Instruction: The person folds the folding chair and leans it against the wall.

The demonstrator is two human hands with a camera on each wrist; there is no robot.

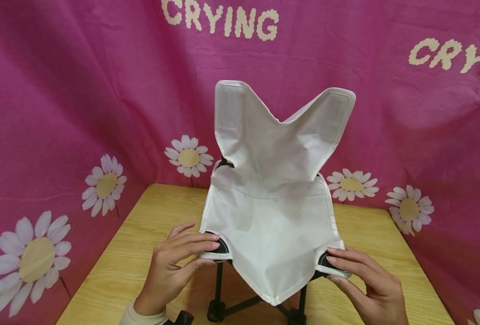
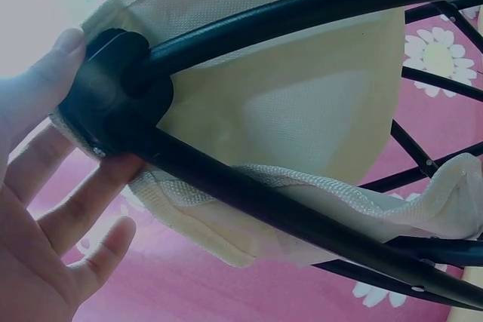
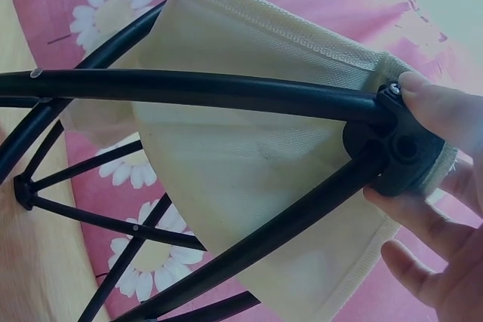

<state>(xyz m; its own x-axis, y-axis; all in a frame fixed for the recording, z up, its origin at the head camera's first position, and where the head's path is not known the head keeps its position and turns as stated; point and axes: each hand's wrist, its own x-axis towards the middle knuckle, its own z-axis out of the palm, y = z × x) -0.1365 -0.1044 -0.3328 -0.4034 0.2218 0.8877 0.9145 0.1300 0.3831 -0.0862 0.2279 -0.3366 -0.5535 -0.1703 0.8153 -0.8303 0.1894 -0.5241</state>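
Observation:
A small folding chair with a white fabric seat (image 1: 264, 221) and a black tube frame (image 1: 240, 305) stands between the hands. Two upper corners of the fabric rise as a V-shaped back. My left hand (image 1: 168, 266) pinches the front left corner, fingers over its black patch (image 1: 219, 243) and thumb below. On the other side, my right hand (image 1: 371, 282) pinches the front right corner in the same way. From below, the left thumb lies by a black plastic joint (image 2: 113, 92) where two tubes meet. The right thumb touches the matching joint (image 3: 400, 141).
The chair is on a light wooden table (image 1: 114, 275). A pink cloth (image 1: 81, 90) with daisies and lettering hangs behind and on both sides. Crossed leg tubes (image 3: 143, 246) spread beneath the seat. A black rounded end (image 1: 184, 318) shows by the left wrist.

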